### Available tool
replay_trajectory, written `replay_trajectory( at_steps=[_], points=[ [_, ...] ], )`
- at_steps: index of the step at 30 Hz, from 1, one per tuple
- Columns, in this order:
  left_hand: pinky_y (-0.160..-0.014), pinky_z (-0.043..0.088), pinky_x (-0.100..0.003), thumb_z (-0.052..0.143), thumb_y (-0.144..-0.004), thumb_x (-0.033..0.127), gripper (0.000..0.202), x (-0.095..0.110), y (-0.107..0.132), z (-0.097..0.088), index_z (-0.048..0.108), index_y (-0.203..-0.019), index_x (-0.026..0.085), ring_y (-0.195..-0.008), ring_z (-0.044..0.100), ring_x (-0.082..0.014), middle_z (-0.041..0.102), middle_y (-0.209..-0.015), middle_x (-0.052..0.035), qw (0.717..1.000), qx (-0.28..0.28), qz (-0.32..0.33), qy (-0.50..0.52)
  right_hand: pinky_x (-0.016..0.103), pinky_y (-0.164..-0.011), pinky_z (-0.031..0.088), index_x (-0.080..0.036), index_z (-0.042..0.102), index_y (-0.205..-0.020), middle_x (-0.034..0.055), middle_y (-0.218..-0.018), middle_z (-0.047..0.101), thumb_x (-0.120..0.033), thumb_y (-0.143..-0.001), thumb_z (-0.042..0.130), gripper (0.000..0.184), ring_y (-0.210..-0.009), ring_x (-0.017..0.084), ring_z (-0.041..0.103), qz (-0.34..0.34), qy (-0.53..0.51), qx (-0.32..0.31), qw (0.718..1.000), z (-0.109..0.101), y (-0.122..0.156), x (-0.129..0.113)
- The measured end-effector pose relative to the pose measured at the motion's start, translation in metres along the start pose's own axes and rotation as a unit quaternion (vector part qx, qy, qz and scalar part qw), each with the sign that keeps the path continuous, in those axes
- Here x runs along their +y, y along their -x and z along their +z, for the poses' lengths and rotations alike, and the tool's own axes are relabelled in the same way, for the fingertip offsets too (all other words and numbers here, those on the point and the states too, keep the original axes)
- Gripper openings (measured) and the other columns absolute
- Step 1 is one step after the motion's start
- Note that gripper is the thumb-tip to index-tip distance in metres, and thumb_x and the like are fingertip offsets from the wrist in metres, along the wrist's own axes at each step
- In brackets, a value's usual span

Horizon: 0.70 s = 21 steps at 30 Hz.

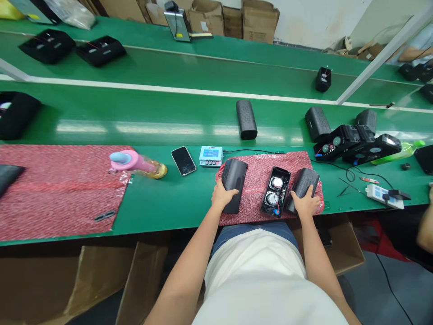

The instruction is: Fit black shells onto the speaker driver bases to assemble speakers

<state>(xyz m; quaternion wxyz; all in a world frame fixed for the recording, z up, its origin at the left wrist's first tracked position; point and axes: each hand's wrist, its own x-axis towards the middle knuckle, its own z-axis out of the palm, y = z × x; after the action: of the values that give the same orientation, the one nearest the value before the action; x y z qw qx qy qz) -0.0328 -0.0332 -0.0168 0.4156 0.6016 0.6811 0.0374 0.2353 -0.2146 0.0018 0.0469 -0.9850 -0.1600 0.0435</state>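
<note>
Left shell (236, 178) sits gripped in your left hand (223, 196), right shell (305, 178) in your right hand (307, 205); keep both gently off the open speaker (275, 192).

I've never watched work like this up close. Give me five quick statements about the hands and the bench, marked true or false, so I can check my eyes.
1. The left hand holds a dark casing, and the right hand holds a second dark casing. True.
2. The open speaker unit between them shows two round drivers. True.
3. The open speaker unit lies directly on the green tabletop. False: it is on red bubble wrap.
4. The blue-and-white display box sits to the right of the smartphone. True.
5. Nothing is to the left of the smartphone. False: a pink-capped bottle is there.
</note>
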Motion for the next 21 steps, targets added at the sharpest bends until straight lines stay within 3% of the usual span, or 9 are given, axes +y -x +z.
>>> replay_trajectory(
  at_steps=[10,15,19,21],
  points=[
    [-0.097,0.043,-0.041,0.077,-0.059,0.038,0.097,-0.002,-0.001,0.000,0.029,-0.141,0.016,-0.123,0.050,-0.0329,0.046,-0.139,-0.0186,1.000,0.005,0.007,0.007,0.054,-0.091,0.033,-0.022,0.025,-0.147,0.0229,-0.121,0.039,-0.068,-0.066,0.063,0.100,-0.111,0.043,0.040,0.011,-0.045,-0.018,0.999,-0.004,0.002,-0.002],
    [-0.097,0.044,-0.039,0.078,-0.059,0.038,0.096,-0.001,0.000,0.000,0.031,-0.140,0.016,-0.121,0.052,-0.0316,0.048,-0.137,-0.0176,1.000,0.004,0.012,0.008,0.059,-0.099,0.023,-0.024,0.024,-0.148,0.0230,-0.130,0.033,-0.058,-0.063,0.070,0.102,-0.122,0.046,0.029,0.032,-0.120,-0.035,0.992,-0.001,0.005,-0.006],
    [-0.097,0.044,-0.040,0.078,-0.059,0.038,0.096,-0.001,0.000,0.000,0.031,-0.139,0.015,-0.123,0.051,-0.0329,0.048,-0.137,-0.0186,1.000,0.005,0.011,0.010,0.062,-0.105,0.012,-0.027,0.026,-0.147,0.0205,-0.141,0.025,-0.052,-0.063,0.073,0.099,-0.132,0.046,0.015,0.070,-0.238,-0.052,0.967,0.002,-0.003,-0.001],
    [-0.097,0.044,-0.041,0.078,-0.059,0.038,0.096,-0.002,-0.001,0.000,0.031,-0.139,0.016,-0.123,0.050,-0.0332,0.048,-0.137,-0.0186,1.000,0.005,0.010,0.014,0.061,-0.107,0.016,-0.027,0.030,-0.145,0.0177,-0.140,0.030,-0.048,-0.070,0.068,0.087,-0.133,0.041,0.021,0.099,-0.327,-0.078,0.937,0.003,-0.012,0.009]
  ],
)
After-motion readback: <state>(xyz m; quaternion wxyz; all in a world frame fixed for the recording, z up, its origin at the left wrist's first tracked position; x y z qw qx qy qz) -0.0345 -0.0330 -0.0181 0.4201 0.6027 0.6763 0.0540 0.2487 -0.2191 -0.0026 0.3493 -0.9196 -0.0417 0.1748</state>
